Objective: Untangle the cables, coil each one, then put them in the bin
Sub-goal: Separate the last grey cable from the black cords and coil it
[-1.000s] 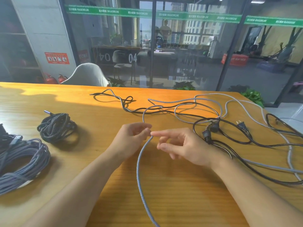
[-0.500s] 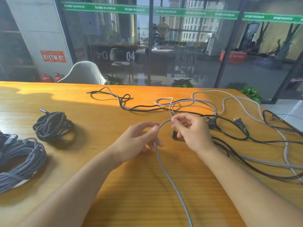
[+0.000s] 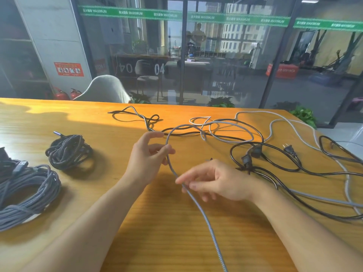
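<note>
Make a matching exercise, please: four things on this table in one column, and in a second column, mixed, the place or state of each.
1. grey braided cable
2. black braided coil
3. big grey coil
4. black two-pin plug

A. lies loose at the right, among black cords
B. coiled, at the far left edge
C. held in both hands
D. coiled, left of the left hand

Pairs: 1-C, 2-D, 3-B, 4-A

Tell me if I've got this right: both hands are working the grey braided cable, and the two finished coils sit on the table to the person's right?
Not quite. The head view shows the two coils, a black one and a grey one, on the person's left. The rest holds: left hand and right hand both handle the grey braided cable.
</note>
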Available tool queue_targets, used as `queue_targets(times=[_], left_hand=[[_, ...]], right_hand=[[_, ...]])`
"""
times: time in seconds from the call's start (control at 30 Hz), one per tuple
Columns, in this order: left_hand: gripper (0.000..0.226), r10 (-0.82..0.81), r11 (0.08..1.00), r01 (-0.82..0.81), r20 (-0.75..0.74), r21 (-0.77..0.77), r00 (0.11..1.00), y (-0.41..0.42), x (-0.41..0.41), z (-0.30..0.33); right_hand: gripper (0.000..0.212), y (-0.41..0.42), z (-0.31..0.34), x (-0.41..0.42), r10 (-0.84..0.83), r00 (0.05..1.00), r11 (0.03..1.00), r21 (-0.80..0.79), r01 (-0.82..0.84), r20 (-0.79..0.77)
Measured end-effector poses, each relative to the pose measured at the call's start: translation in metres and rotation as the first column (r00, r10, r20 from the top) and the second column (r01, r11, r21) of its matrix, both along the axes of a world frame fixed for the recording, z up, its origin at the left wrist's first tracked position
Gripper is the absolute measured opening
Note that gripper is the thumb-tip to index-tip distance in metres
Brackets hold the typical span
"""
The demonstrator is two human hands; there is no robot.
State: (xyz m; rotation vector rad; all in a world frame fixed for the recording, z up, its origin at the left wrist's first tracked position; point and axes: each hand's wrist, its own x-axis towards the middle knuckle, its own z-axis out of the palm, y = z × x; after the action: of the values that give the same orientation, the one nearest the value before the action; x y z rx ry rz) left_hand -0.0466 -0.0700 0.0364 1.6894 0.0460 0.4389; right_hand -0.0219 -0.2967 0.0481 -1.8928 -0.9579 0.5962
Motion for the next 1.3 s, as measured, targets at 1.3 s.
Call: queue_targets(times=[1.3], left_hand=[[0.046,0.110,0.974,-0.118,-0.052,-0.195,0.993,0.014,0.005,0.006]], right_hand=[[0.021,0.013,0.016,0.007,-0.221,0.968,0.968,-0.095,0.233,0.114]])
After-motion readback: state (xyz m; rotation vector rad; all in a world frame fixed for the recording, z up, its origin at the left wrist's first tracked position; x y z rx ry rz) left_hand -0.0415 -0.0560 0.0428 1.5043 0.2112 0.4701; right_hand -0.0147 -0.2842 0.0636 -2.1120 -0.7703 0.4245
